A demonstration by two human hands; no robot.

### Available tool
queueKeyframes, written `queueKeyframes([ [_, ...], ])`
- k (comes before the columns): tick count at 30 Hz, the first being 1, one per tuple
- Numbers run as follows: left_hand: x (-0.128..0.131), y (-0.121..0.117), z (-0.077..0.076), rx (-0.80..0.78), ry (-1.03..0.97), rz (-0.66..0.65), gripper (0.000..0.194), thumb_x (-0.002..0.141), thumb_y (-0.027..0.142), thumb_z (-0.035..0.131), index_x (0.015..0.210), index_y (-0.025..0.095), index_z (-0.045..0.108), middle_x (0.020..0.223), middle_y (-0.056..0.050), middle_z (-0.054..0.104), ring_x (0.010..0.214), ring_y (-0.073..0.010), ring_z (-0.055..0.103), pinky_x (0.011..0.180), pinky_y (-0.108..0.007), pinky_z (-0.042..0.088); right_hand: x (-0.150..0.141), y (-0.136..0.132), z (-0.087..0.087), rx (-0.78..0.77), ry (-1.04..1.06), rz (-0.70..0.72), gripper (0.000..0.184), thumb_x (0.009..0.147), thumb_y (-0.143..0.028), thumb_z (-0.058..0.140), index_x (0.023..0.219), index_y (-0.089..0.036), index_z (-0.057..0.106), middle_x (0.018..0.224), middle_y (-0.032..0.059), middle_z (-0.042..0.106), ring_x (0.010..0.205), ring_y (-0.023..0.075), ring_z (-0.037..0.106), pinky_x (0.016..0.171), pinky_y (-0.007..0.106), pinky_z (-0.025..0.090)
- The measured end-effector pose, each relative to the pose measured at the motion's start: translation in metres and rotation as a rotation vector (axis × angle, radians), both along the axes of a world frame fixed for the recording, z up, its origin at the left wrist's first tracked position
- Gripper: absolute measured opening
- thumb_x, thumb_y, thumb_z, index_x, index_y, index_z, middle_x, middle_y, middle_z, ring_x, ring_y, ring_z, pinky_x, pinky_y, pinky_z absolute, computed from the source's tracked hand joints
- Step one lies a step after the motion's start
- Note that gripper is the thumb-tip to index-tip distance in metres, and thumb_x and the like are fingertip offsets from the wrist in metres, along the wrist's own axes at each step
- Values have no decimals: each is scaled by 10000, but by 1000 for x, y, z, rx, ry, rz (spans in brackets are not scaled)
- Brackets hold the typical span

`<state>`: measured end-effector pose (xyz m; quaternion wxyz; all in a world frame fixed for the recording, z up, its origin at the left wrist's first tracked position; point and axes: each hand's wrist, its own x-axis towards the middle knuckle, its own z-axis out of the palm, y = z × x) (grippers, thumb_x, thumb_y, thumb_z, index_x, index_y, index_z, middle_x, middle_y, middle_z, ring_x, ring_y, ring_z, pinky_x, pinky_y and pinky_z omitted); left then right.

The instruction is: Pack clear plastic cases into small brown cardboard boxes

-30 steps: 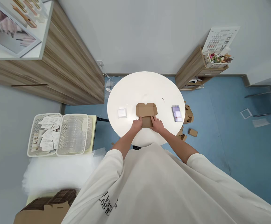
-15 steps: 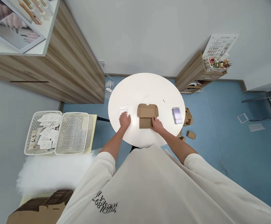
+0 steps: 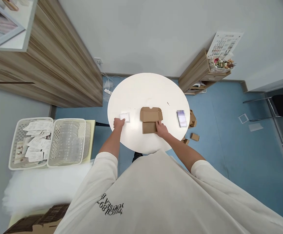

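Note:
An open brown cardboard box (image 3: pixel 149 127) lies on the white round table (image 3: pixel 151 87) in front of me, its lid flap folded back away from me. My right hand (image 3: pixel 161 129) grips the box by its right side, fingers at the edge of the inside. A small flat white packet, looking clear-edged, (image 3: pixel 125 117) lies left of the box. At its left edge is my left hand (image 3: pixel 119 123), fingers curled and thumb on the packet. What the curled fingers do beneath is hidden.
A blurred purple-and-white stack (image 3: pixel 181 118) lies at the table's right. Brown boxes (image 3: pixel 194 136) are on the floor beyond. To the left stand white baskets with paper cards (image 3: pixel 37 139) and clear plastic trays (image 3: pixel 70 143). Wooden cabinets (image 3: pixel 65 65) line the wall.
My left hand has shifted from the top of the white packet to its left edge, thumb now on it. My right hand stays on the box. The whole view has swung slightly.

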<state>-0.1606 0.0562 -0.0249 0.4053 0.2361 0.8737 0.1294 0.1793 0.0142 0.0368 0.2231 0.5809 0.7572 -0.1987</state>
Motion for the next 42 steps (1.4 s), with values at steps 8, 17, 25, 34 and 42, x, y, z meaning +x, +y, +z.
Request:
queueKeyframes([
  [8, 4, -15, 7, 249, 9, -79, 243, 793, 319, 723, 939, 210, 563, 1028, -55, 672, 948, -208, 669, 810, -321, 521, -1, 1, 4, -15, 13, -20, 868, 845, -332, 731, 1531, -226, 210, 1508, 181, 324, 1127, 302, 524, 904, 393, 470],
  [17, 67, -25, 53, 461, -335, -558, 244, 738, 347, 724, 911, 218, 612, 939, -27, 702, 929, -207, 667, 849, -342, 522, 8, 0, 1, 11, 133, -41, 870, 821, -338, 755, 1522, -230, 252, 1523, 164, 319, 1186, 312, 491, 908, 386, 468],
  [25, 153, -14, 47, 147, -64, -1069, 169, 822, 240, 644, 989, 263, 646, 1022, -18, 727, 1019, -278, 659, 973, -454, 405, 15, -4, -4, 51, 205, -58, 961, 825, -310, 745, 1579, -231, 153, 1518, 171, 383, 1155, 307, 527, 955, 394, 424],
  [34, 195, -34, 40, 267, 193, -1179, 234, 893, 213, 571, 1093, 211, 693, 1119, -161, 681, 1193, -354, 554, 1048, -499, 301, 16, -7, -8, 62, 209, -62, 1069, 840, -325, 724, 1624, -257, 0, 1601, 171, 317, 1155, 306, 560, 964, 385, 428],
  [42, 188, -43, 56, 314, 215, -1016, 298, 942, 201, 471, 1217, 213, 583, 1242, -173, 595, 1239, -344, 497, 1026, -489, 334, 18, -10, -9, 55, 195, -43, 1007, 856, -360, 723, 1618, -273, 71, 1635, 164, 252, 1191, 307, 537, 980, 390, 425],
])
